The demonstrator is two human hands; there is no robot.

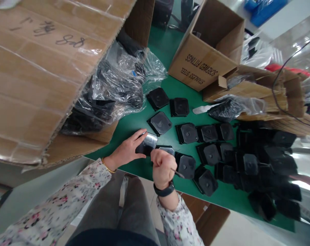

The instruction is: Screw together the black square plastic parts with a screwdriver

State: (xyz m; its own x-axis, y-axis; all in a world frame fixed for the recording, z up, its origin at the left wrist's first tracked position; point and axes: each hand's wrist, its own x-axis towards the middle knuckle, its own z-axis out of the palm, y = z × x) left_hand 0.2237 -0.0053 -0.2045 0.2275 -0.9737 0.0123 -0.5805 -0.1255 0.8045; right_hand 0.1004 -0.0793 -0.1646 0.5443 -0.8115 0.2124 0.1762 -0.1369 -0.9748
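Observation:
My left hand [128, 149] grips a glossy black square plastic part [147, 144] at the near edge of the green table [167, 48]. My right hand [162, 167] is clenched in a fist round a thin dark tool [177, 173] whose tip sticks out to the right, just beside that part. A second shiny square part [167, 149] lies partly hidden behind my right fist. Several more black square parts [187, 133] lie spread over the table to the right.
A big cardboard box [42, 68] on its side spills clear bags of black parts [119, 85] at the left. An open box printed "STAINLESS STEEL SCREWED FITTINGS" [203, 65] stands at the back. Flattened cardboard [268, 92] and a bagged dark bundle [229, 107] lie at right.

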